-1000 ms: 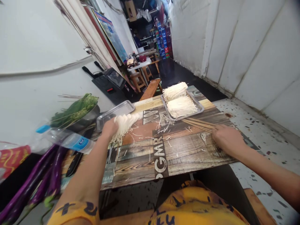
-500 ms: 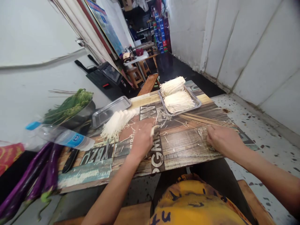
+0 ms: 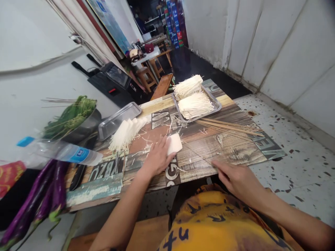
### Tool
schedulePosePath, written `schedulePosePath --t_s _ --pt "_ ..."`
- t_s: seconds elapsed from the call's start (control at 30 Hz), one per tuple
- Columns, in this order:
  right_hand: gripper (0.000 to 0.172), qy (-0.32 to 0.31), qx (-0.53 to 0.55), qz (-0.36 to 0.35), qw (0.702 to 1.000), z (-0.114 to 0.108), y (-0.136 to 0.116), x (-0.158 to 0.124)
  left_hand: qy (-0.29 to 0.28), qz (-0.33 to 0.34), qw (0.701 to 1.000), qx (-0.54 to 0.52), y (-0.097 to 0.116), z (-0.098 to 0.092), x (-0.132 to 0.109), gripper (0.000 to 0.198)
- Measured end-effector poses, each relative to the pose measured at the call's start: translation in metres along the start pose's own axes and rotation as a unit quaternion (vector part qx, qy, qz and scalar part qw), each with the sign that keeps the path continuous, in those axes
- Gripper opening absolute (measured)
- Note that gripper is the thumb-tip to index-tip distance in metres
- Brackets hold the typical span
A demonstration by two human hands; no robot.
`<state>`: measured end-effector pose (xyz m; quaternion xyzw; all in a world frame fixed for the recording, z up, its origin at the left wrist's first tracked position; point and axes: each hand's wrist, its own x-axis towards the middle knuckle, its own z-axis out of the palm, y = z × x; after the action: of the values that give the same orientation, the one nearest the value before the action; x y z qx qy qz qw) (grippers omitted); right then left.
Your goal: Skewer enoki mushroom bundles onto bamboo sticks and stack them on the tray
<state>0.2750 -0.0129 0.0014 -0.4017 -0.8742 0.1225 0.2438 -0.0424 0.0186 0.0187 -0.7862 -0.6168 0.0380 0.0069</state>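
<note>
My left hand rests on the patterned table near its middle, fingers closed round a small white bunch of enoki mushrooms. My right hand is at the table's near edge, pinched on a thin bamboo skewer that points toward the bunch. A loose pile of enoki lies to the left of my left hand. More skewers lie in a heap at the right. A metal tray at the back holds two enoki bundles.
An empty metal tray sits at the back left. At the left edge are a bowl of green stalks, a lying water bottle, purple eggplants and a knife. Stools and a bench stand beyond the table.
My left hand left the loose enoki pile and came to the table's middle with a small bunch. My right hand drew back from the skewer heap to the near edge with one skewer.
</note>
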Motion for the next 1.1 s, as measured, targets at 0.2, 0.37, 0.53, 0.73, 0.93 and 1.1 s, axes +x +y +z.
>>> schedulePosePath --t_s 0.2,0.37,0.53,0.73,0.93,1.1 --pt "0.04 -0.038 -0.072 -0.048 0.996 0.006 -0.008 -0.012 0.034 -0.116 0.992 0.025 0.035 0.001 0.004 0.066" --pt "0.038 -0.028 -0.106 -0.077 0.991 0.006 -0.012 -0.012 0.081 -0.042 0.995 0.05 0.032 0.0 0.004 0.061" --pt "0.04 -0.024 -0.108 -0.085 0.99 0.005 -0.018 -0.008 0.059 -0.004 0.998 0.019 0.026 0.003 0.007 0.057" --pt "0.044 -0.028 -0.108 -0.083 0.99 0.007 -0.022 -0.007 0.061 0.004 0.998 -0.017 0.023 0.008 0.01 0.055" --pt "0.046 -0.049 -0.112 -0.082 0.989 0.009 -0.022 -0.009 0.072 0.004 0.997 -0.021 0.024 0.009 0.009 0.055" --pt "0.05 -0.063 -0.11 -0.078 0.989 0.011 -0.021 -0.012 0.079 0.002 0.997 -0.025 0.025 0.01 0.01 0.054"
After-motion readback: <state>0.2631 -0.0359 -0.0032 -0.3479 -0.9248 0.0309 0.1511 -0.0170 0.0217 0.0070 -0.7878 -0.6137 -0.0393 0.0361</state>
